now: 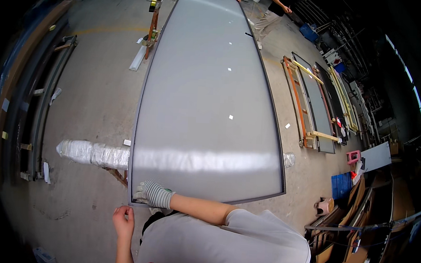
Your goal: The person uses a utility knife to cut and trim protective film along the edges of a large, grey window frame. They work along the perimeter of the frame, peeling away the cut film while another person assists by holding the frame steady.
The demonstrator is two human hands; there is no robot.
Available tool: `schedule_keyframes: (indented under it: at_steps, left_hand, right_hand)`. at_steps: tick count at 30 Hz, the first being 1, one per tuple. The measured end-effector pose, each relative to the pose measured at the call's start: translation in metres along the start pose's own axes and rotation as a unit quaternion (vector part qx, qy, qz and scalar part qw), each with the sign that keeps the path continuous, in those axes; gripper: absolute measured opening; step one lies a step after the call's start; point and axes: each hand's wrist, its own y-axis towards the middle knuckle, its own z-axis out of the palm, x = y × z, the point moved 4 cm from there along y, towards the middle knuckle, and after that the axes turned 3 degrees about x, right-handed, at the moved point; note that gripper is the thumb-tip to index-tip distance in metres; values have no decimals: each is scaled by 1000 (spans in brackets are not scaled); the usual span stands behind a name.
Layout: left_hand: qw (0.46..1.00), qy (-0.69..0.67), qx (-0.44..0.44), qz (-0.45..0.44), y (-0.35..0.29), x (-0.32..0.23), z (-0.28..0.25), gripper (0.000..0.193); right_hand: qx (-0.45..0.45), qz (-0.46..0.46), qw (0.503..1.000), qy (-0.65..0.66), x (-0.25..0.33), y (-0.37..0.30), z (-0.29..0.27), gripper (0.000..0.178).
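Observation:
A long framed glass panel (198, 92) stretches away in front of me, its dark frame around a pale grey pane. My right hand (154, 193), in a grey-striped glove, reaches across my body to the near left corner of the panel. Its fingers are bent down against the pane beside the frame; what they hold, if anything, is hidden. Just outside that corner is my left hand (124, 220), bare and apart from the frame. Its fingers are curled in, and nothing shows in them.
Under the panel runs a support wrapped in clear film (93, 153), jutting out left. Frames lie stacked along the left (54, 88) and on an orange rack (296, 100) at right. Cardboard sheets (355, 203) lean at lower right. A person (275, 12) stands beyond the far right corner.

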Motion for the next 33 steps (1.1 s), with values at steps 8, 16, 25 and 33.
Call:
schedule_keyframes:
  at_steps: [8,16,25,33]
  left_hand:
    - [1000,-14,-8,17,-8,13,-1,7]
    - [1000,-24,-7,1,-18,17,4,7]
    - [1000,-23,-3,-21,-12,26,-4,7]
    - [1000,-9,-7,3,-2,13,-3,6]
  right_hand:
    - [46,-12,999,11,-5,-15,-22,14]
    - [42,4,998,-39,15,-3,-1,22]
    - [-14,-37,999,-15,3,-15,9,17]
    - [-35,75,997,4,12,-7,9,11]
